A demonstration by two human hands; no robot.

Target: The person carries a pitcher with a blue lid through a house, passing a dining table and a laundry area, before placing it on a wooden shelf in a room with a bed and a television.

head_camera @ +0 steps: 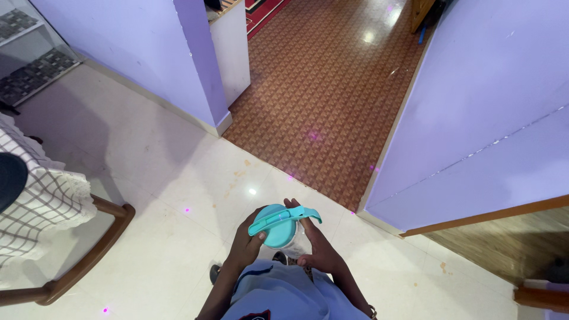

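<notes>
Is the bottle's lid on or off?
On. The teal lid sits atop the bottle, strap across it, left hand on it, right hand on the body.

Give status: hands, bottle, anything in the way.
Left hand on teal lid, thumb on its strap. Right hand grips clear bottle body. Nothing between hands; wooden chair off to left.

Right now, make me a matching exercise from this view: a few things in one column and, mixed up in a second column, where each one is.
Things:
1. teal lid
2. patterned brown floor
3. checked cloth
4. lilac wall

Places:
A. far left, draped over a wooden frame
B. right side of the view
C. between the left hand and right hand
D. top centre, beyond the pale tiles

Pairs: 1-C, 2-D, 3-A, 4-B
</notes>
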